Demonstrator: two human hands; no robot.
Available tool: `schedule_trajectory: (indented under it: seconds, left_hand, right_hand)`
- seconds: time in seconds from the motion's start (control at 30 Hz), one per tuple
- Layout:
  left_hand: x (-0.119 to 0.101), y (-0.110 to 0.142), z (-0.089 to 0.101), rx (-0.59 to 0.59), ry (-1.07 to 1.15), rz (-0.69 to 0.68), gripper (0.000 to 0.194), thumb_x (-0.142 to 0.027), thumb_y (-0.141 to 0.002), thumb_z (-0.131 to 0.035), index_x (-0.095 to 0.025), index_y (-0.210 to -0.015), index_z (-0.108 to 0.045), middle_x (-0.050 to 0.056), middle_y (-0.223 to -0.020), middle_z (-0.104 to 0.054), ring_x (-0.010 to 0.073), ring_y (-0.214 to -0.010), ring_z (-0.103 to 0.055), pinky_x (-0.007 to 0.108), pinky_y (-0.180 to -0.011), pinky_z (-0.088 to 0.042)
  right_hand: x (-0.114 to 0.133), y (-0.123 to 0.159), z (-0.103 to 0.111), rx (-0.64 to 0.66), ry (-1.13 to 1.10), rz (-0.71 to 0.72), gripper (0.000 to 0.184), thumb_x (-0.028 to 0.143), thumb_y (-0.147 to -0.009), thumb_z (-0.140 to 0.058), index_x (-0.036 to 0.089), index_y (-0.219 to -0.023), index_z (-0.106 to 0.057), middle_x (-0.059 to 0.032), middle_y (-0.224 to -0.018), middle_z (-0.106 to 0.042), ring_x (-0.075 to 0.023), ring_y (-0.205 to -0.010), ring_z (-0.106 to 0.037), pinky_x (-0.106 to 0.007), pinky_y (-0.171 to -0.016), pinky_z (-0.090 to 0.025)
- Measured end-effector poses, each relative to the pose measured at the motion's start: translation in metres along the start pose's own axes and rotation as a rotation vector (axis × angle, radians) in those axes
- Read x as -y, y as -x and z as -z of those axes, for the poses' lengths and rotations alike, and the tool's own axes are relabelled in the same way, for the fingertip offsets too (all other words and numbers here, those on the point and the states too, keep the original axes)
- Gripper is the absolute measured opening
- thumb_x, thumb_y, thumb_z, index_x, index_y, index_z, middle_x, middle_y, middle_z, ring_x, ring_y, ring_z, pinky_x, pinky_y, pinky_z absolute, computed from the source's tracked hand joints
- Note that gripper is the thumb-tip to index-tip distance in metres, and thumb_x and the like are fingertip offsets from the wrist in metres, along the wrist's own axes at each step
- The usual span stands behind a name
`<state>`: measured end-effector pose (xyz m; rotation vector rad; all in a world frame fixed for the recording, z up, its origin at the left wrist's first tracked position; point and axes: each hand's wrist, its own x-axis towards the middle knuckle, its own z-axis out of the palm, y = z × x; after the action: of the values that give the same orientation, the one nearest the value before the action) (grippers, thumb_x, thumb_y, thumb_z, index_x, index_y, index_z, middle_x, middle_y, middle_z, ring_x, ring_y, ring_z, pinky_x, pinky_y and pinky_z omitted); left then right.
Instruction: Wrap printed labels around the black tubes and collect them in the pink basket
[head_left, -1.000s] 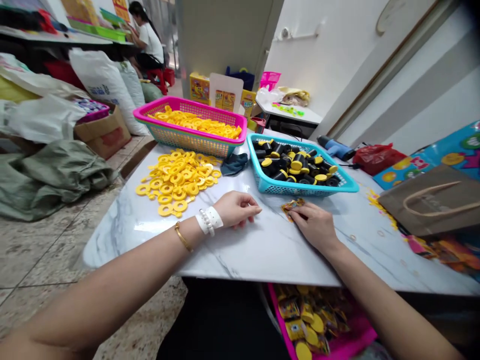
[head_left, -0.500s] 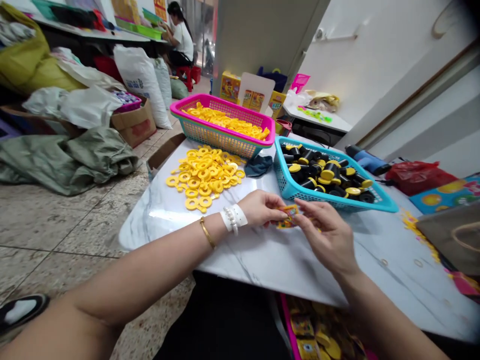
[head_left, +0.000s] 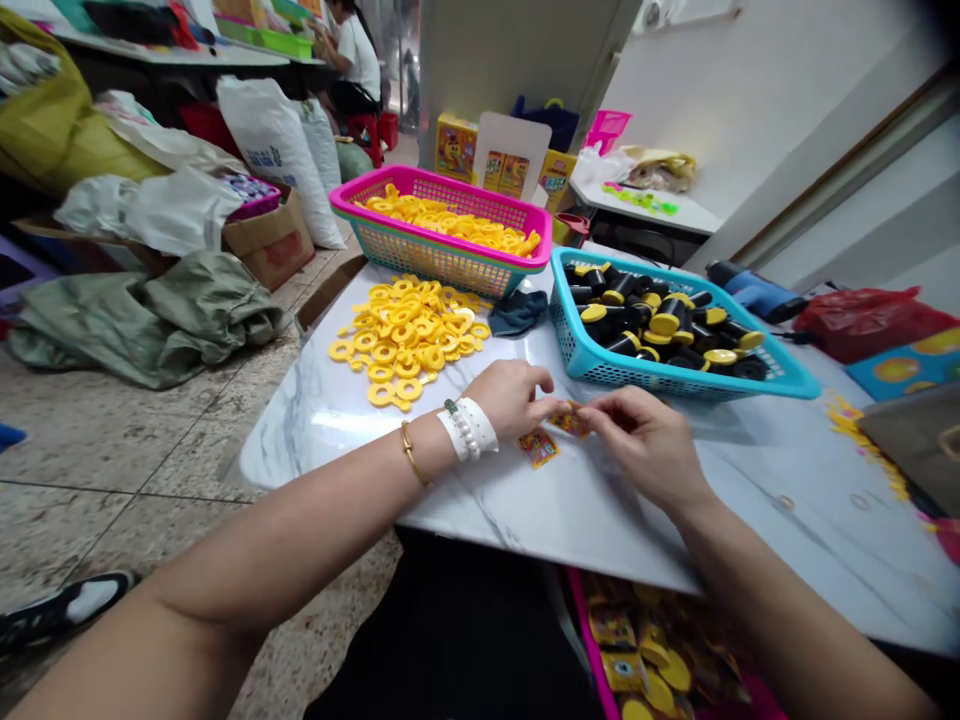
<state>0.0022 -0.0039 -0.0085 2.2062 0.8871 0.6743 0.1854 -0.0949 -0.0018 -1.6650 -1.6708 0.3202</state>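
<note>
A small yellow-orange printed square point(head_left: 568, 420) is between my two hands just above the marble-patterned table point(head_left: 480, 510); whether it is a card, sticker or packet I cannot tell. My right hand point(head_left: 646, 440) pinches its right end between thumb and fingers. My left hand point(head_left: 511, 398) is at its other end, thumb tip close to the edge, index finger raised apart; the remaining fingers are hidden. Flat on the table below lies a second printed square point(head_left: 539, 448). Beyond my left hand spreads a pile of yellow plastic rings point(head_left: 409, 335).
A pink-rimmed basket point(head_left: 442, 184) of yellow rings stands behind the pile. At right is a blue basket point(head_left: 675, 378) of black cylinders with yellow caps. A dark cloth point(head_left: 517, 313) lies between them. Below the table edge sits a pink container point(head_left: 592, 650). One person point(head_left: 358, 60) sits far back.
The printed pieces held together between both hands have separated: one now lies on the table, the other stays in my right hand. My left index finger has lifted. The view has shifted slightly.
</note>
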Motion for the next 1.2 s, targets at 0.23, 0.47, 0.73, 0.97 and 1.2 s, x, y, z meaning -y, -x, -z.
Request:
schedule_trajectory:
  seconds: [0.23,0.47,0.73,0.97,1.2]
  left_hand:
    - [-0.004,0.000,0.008,0.184,0.674,0.199,0.036,-0.049,-0.079,-0.071,-0.014,-0.076,-0.067,-0.002,-0.061,-0.056,0.0084,-0.052,-0.044,0.022,-0.052,-0.033]
    - [-0.007,0.002,0.012,0.034,0.359,0.021,0.015,-0.023,-0.081,-0.069,-0.014,-0.069,-0.068,-0.001,-0.064,-0.061,0.0095,-0.060,-0.049,0.021,-0.057,-0.035]
    - [-0.015,0.005,0.014,-0.273,0.506,0.148,0.039,-0.045,-0.090,-0.057,-0.015,-0.066,-0.063,-0.002,-0.054,-0.056,0.0080,-0.048,-0.046,0.020,-0.050,-0.035]
    - [-0.021,0.011,0.010,-0.346,0.565,0.187,0.042,-0.050,-0.088,-0.059,-0.015,-0.067,-0.069,-0.002,-0.052,-0.055,0.0075,-0.044,-0.044,0.021,-0.047,-0.034]
    - [-0.033,0.020,0.008,-0.384,0.581,0.077,0.039,-0.048,-0.087,-0.062,-0.014,-0.071,-0.073,-0.001,-0.054,-0.057,0.0084,-0.048,-0.046,0.021,-0.049,-0.036]
  right_hand:
    - [0.019,0.001,-0.007,-0.163,-0.316,-0.093,0.036,0.051,-0.086,-0.066,0.020,-0.071,-0.060,0.0022,-0.057,-0.054,-0.0103,-0.050,-0.043,-0.024,-0.048,-0.037]
    - [0.017,-0.017,0.000,0.161,-0.419,-0.194,0.042,0.058,-0.079,-0.070,0.016,-0.078,-0.067,-0.0021,-0.066,-0.063,-0.0114,-0.055,-0.051,-0.023,-0.050,-0.042]
    - [0.021,-0.030,-0.008,-0.027,-0.391,-0.190,0.040,0.053,-0.079,-0.072,0.015,-0.069,-0.067,0.0016,-0.057,-0.053,-0.0094,-0.053,-0.040,-0.024,-0.050,-0.034]
    - [0.013,-0.018,-0.018,-0.245,-0.304,-0.063,0.035,0.048,-0.090,-0.061,0.017,-0.074,-0.066,0.0020,-0.061,-0.052,-0.0112,-0.057,-0.041,-0.026,-0.054,-0.035]
    - [0.004,-0.015,-0.024,-0.288,-0.156,0.050,0.041,0.046,-0.096,-0.054,0.018,-0.067,-0.058,0.0033,-0.058,-0.048,-0.0108,-0.056,-0.042,-0.025,-0.056,-0.036]
